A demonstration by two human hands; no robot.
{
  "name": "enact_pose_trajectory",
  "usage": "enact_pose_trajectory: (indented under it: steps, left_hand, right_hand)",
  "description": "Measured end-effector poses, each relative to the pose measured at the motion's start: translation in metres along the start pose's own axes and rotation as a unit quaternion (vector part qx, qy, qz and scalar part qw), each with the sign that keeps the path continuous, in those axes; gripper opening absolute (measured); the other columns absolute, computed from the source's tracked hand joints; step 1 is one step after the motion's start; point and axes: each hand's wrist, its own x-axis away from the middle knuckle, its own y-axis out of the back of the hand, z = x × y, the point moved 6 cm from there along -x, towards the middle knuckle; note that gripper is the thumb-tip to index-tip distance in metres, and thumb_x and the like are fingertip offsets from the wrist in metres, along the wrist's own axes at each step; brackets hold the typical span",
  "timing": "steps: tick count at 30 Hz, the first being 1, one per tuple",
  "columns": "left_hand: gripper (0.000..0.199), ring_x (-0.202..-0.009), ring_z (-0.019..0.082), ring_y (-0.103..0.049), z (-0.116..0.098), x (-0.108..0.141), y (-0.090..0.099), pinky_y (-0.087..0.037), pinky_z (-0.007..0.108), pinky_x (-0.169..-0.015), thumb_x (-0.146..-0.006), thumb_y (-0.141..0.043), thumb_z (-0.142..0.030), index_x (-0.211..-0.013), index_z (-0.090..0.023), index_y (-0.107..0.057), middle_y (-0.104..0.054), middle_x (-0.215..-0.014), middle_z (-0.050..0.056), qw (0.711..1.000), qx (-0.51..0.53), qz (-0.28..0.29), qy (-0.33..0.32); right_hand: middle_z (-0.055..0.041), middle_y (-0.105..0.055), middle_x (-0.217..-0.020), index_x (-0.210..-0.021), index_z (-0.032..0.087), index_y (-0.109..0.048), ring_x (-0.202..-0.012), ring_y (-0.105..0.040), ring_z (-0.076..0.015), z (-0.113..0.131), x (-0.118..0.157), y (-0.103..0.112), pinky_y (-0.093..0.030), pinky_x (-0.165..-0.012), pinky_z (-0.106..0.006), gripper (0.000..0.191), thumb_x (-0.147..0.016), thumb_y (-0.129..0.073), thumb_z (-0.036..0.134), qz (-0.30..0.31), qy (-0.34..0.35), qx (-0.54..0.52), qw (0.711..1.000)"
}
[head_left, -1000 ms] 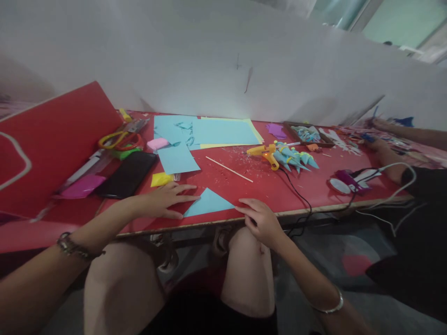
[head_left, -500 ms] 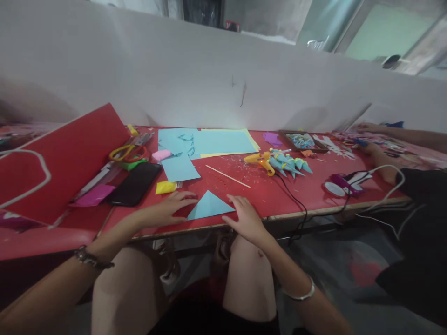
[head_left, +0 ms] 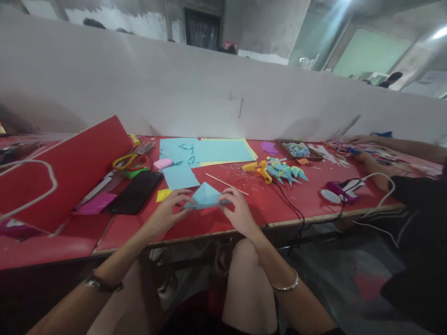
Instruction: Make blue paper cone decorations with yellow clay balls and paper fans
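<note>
A blue folded paper triangle point(head_left: 205, 194) is held between my two hands near the table's front edge, its peak pointing away from me. My left hand point(head_left: 172, 207) pinches its left corner between thumb and fingers. At the opposite corner, my right hand point(head_left: 239, 209) grips the paper the same way. Just beyond lies a thin wooden stick point(head_left: 226, 184). A blue paper square point(head_left: 180, 177) and a yellow packet point(head_left: 163, 195), partly behind my left hand, are close by.
A yellow glue gun point(head_left: 258, 168) rests beside blue paper cones point(head_left: 286, 172); its cord drops over the table edge. Left are a black phone point(head_left: 136, 193), scissors point(head_left: 131, 160) and a red board point(head_left: 70, 181). Another person's arm point(head_left: 373, 170) reaches in at right.
My fingers have closed on the paper triangle's corners, and it has moved up off its earlier spot, away from the front edge. The head view has tilted slightly upward.
</note>
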Motion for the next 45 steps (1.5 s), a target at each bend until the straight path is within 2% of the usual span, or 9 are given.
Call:
enact_pose_trajectory:
  steps: [6,11,17,24,29,34,37,42,45]
  left_hand:
    - [0.045,-0.099,0.022,-0.057,-0.007,-0.008,0.013,-0.046,0.034,-0.088,-0.075,-0.053,-0.045,-0.113,-0.02,-0.058,-0.06,-0.115,0.008,0.999,0.043,0.016,0.028]
    - [0.049,-0.084,0.018,-0.058,0.005,-0.006,0.019,-0.048,0.035,-0.084,-0.072,-0.055,-0.042,-0.116,-0.019,-0.058,-0.062,-0.101,0.006,0.98,0.148,-0.095,0.095]
    - [0.052,-0.068,0.013,-0.056,0.03,0.002,0.029,-0.052,0.033,-0.078,-0.064,-0.063,-0.036,-0.113,-0.016,-0.061,-0.058,-0.074,-0.001,0.892,0.353,-0.217,0.178]
    - [0.058,-0.072,0.013,-0.061,0.033,-0.012,0.027,-0.054,0.027,-0.065,-0.064,-0.067,-0.034,-0.119,-0.026,-0.051,-0.06,-0.088,0.0,0.912,0.34,-0.175,0.147]
    - [0.063,-0.065,0.012,-0.062,0.049,-0.027,0.028,-0.051,0.023,-0.055,-0.06,-0.072,-0.03,-0.116,-0.026,-0.045,-0.057,-0.075,-0.003,0.865,0.402,-0.218,0.206]
    - [0.035,-0.065,0.011,-0.061,0.052,-0.042,0.021,-0.051,0.024,-0.06,-0.056,-0.073,-0.032,-0.082,-0.021,-0.051,-0.055,-0.068,-0.004,0.828,0.461,-0.247,0.202]
    - [0.034,-0.066,0.01,-0.059,0.05,-0.051,0.016,-0.051,0.024,-0.064,-0.053,-0.075,-0.033,-0.069,-0.02,-0.048,-0.05,-0.062,-0.006,0.821,0.467,-0.274,0.184]
    - [0.036,-0.065,0.008,-0.055,0.045,-0.058,0.02,-0.05,0.023,-0.069,-0.052,-0.074,-0.032,-0.081,-0.02,-0.055,-0.052,-0.065,-0.007,0.821,0.449,-0.319,0.152]
    - [0.034,-0.067,0.01,-0.056,0.036,-0.058,0.027,-0.048,0.024,-0.067,-0.056,-0.072,-0.029,-0.086,-0.02,-0.057,-0.058,-0.071,-0.005,0.848,0.419,-0.306,0.109]
  right_hand:
    - [-0.0098,-0.045,-0.11,-0.081,0.021,-0.064,-0.109,-0.04,-0.0265,0.029,-0.027,0.002,-0.036,-0.094,-0.043,0.019,-0.074,-0.052,0.008,-0.079,0.007,0.162,0.984]
    - [-0.0104,-0.044,-0.108,-0.087,0.023,-0.065,-0.102,-0.042,-0.0268,0.047,-0.033,-0.011,-0.038,-0.089,-0.044,0.021,-0.073,-0.055,0.012,-0.116,0.007,0.188,0.975]
    - [-0.0044,-0.058,-0.079,-0.079,0.021,-0.063,-0.079,-0.054,-0.0191,0.035,-0.038,-0.022,-0.044,-0.074,-0.032,0.012,-0.076,-0.053,0.017,-0.112,-0.037,0.03,0.993]
    - [-0.0007,-0.059,-0.074,-0.077,0.018,-0.056,-0.071,-0.056,-0.0148,0.022,-0.054,-0.027,-0.045,-0.069,-0.026,0.015,-0.077,-0.052,0.032,-0.142,-0.08,-0.223,0.961]
    - [0.0051,-0.046,-0.056,-0.066,0.018,-0.052,-0.056,-0.045,-0.0101,0.007,-0.067,-0.039,-0.038,-0.054,-0.021,0.021,-0.071,-0.056,0.038,-0.155,-0.139,-0.323,0.923]
    - [0.005,-0.05,-0.059,-0.068,0.018,-0.051,-0.057,-0.047,-0.0094,-0.013,-0.08,-0.044,-0.041,-0.058,-0.022,0.022,-0.064,-0.062,0.036,-0.196,-0.16,-0.361,0.898]
    - [0.0039,-0.053,-0.063,-0.071,0.018,-0.05,-0.059,-0.05,-0.0096,-0.02,-0.087,-0.045,-0.044,-0.061,-0.024,0.022,-0.064,-0.061,0.036,-0.21,-0.167,-0.373,0.888]
    - [0.0055,-0.056,-0.067,-0.085,0.02,-0.05,-0.062,-0.054,-0.0097,-0.015,-0.093,-0.052,-0.047,-0.067,-0.025,0.033,-0.058,-0.067,0.028,-0.179,-0.167,-0.464,0.851]
    - [0.0025,-0.059,-0.073,-0.085,0.019,-0.053,-0.07,-0.057,-0.0113,-0.005,-0.095,-0.057,-0.048,-0.072,-0.027,0.031,-0.06,-0.067,0.03,-0.101,-0.15,-0.471,0.863]
